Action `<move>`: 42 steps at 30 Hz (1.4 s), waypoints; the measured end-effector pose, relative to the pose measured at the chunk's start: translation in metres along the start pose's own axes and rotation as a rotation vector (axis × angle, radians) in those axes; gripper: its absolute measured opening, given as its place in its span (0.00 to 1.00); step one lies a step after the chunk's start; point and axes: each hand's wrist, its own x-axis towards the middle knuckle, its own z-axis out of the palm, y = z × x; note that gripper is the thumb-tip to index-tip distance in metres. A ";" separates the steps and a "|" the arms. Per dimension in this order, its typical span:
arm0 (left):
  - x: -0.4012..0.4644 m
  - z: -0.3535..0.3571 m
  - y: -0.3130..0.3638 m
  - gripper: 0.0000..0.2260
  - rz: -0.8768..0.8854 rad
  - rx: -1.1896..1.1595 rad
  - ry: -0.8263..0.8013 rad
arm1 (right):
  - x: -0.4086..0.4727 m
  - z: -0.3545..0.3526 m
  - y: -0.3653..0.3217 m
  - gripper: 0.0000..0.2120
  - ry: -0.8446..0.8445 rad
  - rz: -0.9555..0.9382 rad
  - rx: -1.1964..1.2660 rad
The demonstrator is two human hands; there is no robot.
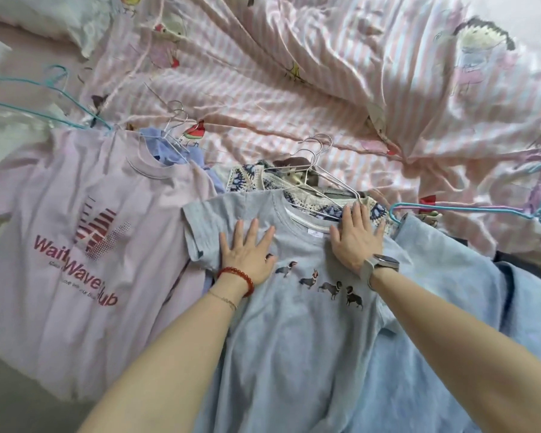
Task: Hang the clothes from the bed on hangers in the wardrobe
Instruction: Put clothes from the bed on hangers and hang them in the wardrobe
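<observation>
1. Rumpled pink-striped duvet with cartoon prints across the bed, clothes spread over its near side.
2. Grey T-shirt with a row of small dog prints lying flat, front up, nearest the camera.
3. Left hand pressed flat on the shirt's chest near the left sleeve, grip wide, fingers straight and spread, holding nothing; red bead bracelet at the wrist.
4. Right hand laid flat by the collar, grip wide too, fingertips touching a patterned crochet garment just beyond the neckline; watch on the wrist.
5. Silver wire hangers resting on that crochet garment, hooks pointing away.
6. Lilac T-shirt with red lettering to the left, overlapped at its edge by the grey sleeve.
7. Blue garment with silver hangers at the lilac collar.
8. Light blue garment on the right, partly under the grey shirt.
9. Teal hangers far left; another coloured hanger far right.
</observation>
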 end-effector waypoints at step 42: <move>-1.003 0.329 -0.023 0.17 -2.285 0.069 1.058 | -0.903 0.236 -0.331 0.22 -0.595 -2.394 -0.115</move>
